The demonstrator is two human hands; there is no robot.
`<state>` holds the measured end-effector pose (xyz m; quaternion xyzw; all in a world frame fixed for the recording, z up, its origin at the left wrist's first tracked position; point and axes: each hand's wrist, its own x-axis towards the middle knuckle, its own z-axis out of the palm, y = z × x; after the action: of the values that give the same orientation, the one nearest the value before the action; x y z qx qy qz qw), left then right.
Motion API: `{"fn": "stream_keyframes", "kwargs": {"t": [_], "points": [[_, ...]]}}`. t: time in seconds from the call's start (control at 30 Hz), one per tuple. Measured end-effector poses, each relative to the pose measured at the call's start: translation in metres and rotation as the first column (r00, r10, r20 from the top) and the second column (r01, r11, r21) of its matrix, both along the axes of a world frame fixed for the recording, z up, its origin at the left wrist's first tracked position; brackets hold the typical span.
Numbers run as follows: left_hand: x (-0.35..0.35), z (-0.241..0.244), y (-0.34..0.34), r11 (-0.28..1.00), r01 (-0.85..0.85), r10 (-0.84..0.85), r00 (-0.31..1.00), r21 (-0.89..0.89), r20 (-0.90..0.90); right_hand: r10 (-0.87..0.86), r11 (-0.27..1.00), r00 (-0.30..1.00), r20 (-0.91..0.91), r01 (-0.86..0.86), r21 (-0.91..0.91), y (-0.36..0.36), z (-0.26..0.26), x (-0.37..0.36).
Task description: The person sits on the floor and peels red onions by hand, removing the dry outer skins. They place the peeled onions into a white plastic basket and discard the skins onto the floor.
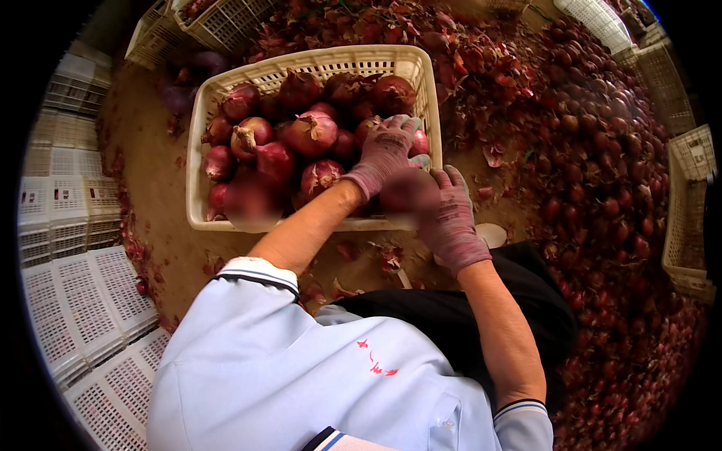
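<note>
A cream plastic crate (313,54) holds many red onions (312,133) with dry, papery skins. My left hand (389,147), in a pinkish knitted glove, reaches over the onions at the crate's right side. One red onion (418,144) shows between its forefinger and thumb; the picture does not settle whether it is gripped. My right hand (449,217), gloved alike, is at the near right corner of the crate. Against its left side lies a blurred red onion (407,194). The right thumb is hidden, so its hold on that onion is unclear.
A large heap of red onions (586,163) spreads along the right. Loose onion skins (485,67) cover the ground beyond the crate. Stacked white crates (93,304) line the left; another crate (685,225) stands at far right. A pale round object (491,234) lies beside my right wrist.
</note>
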<state>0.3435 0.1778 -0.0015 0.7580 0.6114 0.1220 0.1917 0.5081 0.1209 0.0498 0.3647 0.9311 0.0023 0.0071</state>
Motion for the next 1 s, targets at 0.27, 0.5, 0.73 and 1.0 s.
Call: {"fn": "stream_keyframes", "kwargs": {"t": [0.27,0.5,0.73,1.0], "points": [[-0.057,0.038,-0.008,0.927,0.252,0.089,0.572,-0.278,0.815,-0.174,0.979,0.905,-0.387,0.203,0.033,0.031,0.004,-0.017],[-0.081,0.037,0.011,0.965,0.148,-0.004,0.834,-0.216,0.552,-0.261,0.965,0.886,-0.384,0.234,-0.117,0.046,-0.017,-0.035],[-0.079,-0.024,0.033,0.987,0.144,-0.145,0.989,-0.071,-0.009,-0.281,0.960,0.891,-0.357,0.259,-0.109,0.051,-0.007,-0.046],[-0.070,-0.024,-0.005,0.953,-0.086,0.095,0.995,0.289,-0.017,-0.264,0.957,0.876,-0.403,0.289,0.002,0.054,-0.024,-0.035]]}}
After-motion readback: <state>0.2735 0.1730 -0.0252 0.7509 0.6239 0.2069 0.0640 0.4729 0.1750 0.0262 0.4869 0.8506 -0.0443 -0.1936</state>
